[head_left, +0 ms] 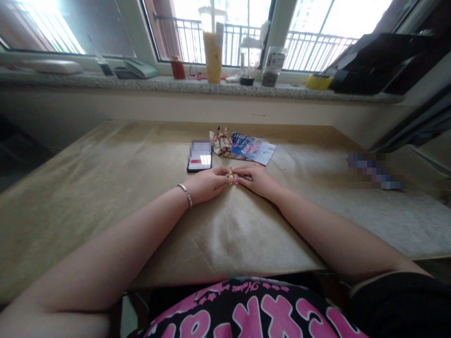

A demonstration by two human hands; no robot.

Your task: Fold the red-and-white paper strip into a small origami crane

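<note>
A small folded piece of printed paper (231, 177), white with orange and red marks, is at the middle of the table between my hands. My left hand (210, 183), with a silver bangle at the wrist, pinches its left side. The fingers of my right hand (256, 178) close on its right side. Just beyond my left hand lies a phone (200, 162) with its screen lit. Past my fingertips sit several crumpled or folded white-and-red paper pieces (221, 142). Beside them is a fanned stack of blue printed leaflets (254, 148).
A beige cloth covers the table (105, 188). At the right lies a blurred dark printed item (375, 171). Along the windowsill (134, 84) stand a tall yellow-filled cup (212, 56), a red jar (178, 68), clear containers (274, 65) and a large black object (373, 63).
</note>
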